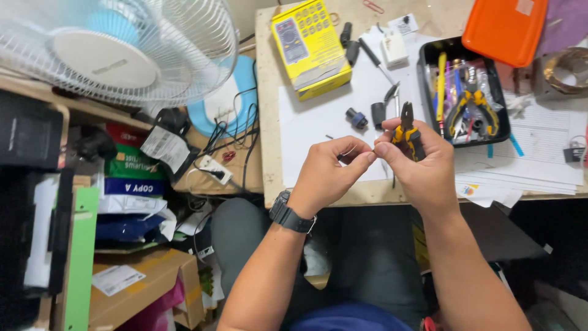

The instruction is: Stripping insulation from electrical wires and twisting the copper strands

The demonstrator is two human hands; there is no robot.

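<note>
Over the front edge of a wooden table (pixel 269 122), my two hands meet fingertip to fingertip. My right hand (pixel 419 162) grips small yellow-and-black pliers (pixel 408 130), jaws pointing up, and also pinches a thin wire. My left hand (pixel 331 168), with a black wristwatch (pixel 291 216), pinches the same thin wire (pixel 352 152) between thumb and forefinger. The wire is small and partly hidden by my fingers.
A black tray (pixel 429 92) holds pliers and screwdrivers at the right, with an orange lid (pixel 505 27) behind it. A yellow box (pixel 309 46), small black connectors (pixel 356 117) and white sheets lie on the table. A white fan (pixel 116 49) and stacked boxes stand at left.
</note>
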